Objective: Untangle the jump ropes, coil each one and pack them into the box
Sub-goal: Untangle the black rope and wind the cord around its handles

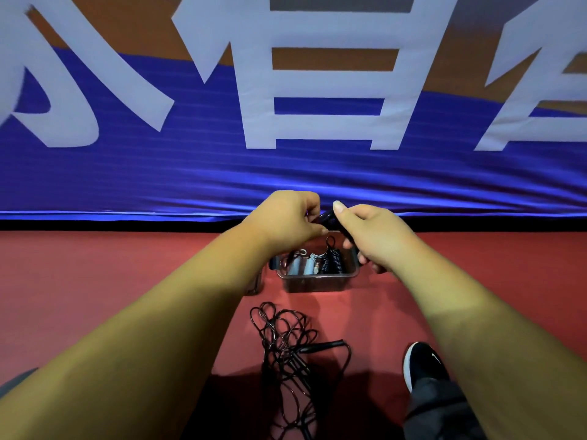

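Both hands are raised above a clear plastic box (pixel 317 282) on the red floor. My left hand (pixel 286 220) and my right hand (pixel 374 236) are closed together on a black jump rope (pixel 328 219), with a short piece showing between the fingers. Inside the box lie a coiled black rope (pixel 332 260) and pale blue-grey handles (pixel 301 265) with white cord. A tangled black jump rope (pixel 286 354) with black handles lies loose on the floor in front of the box, between my arms.
A blue and orange banner (pixel 286 173) with large white characters hangs just behind the box, its lower edge meeting the floor. A foot in a black shoe (pixel 422 363) rests at the lower right. Red floor (pixel 95 268) spreads to both sides.
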`<state>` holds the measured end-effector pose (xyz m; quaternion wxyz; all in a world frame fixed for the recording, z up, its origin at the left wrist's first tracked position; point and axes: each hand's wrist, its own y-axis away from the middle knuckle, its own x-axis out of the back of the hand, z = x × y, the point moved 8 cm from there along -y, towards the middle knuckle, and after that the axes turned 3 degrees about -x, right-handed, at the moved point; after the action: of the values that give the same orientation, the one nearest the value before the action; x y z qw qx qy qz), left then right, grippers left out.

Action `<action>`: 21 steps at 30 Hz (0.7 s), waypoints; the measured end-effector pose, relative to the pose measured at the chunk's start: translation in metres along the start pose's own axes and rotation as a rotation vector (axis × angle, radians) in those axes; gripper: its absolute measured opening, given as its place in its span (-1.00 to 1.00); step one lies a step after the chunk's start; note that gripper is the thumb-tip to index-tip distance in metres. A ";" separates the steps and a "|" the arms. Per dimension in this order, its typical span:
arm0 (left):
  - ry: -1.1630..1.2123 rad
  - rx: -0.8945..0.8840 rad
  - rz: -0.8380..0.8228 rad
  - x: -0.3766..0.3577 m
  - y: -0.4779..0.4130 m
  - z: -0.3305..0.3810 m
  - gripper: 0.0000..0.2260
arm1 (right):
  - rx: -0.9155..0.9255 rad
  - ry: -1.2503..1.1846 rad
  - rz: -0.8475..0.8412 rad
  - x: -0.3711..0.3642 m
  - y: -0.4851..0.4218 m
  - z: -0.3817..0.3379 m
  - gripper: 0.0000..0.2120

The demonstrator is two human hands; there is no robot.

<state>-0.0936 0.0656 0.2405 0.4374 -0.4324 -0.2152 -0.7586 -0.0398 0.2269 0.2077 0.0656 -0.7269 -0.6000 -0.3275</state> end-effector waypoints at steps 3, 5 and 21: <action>-0.103 -0.032 0.054 0.001 0.002 0.004 -0.90 | -0.002 -0.104 0.000 -0.002 0.004 -0.004 -0.55; -0.120 -0.003 0.041 -0.004 0.004 0.005 -0.91 | 0.007 -0.103 0.018 -0.001 0.005 -0.006 -0.58; 0.940 0.249 -0.044 -0.011 0.007 0.007 -0.67 | 0.021 -0.352 0.004 0.004 -0.001 -0.017 -0.71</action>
<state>-0.0819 0.0723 0.2341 0.5196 0.0173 -0.0928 -0.8492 -0.0469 0.2220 0.2225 -0.0322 -0.7734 -0.6044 -0.1885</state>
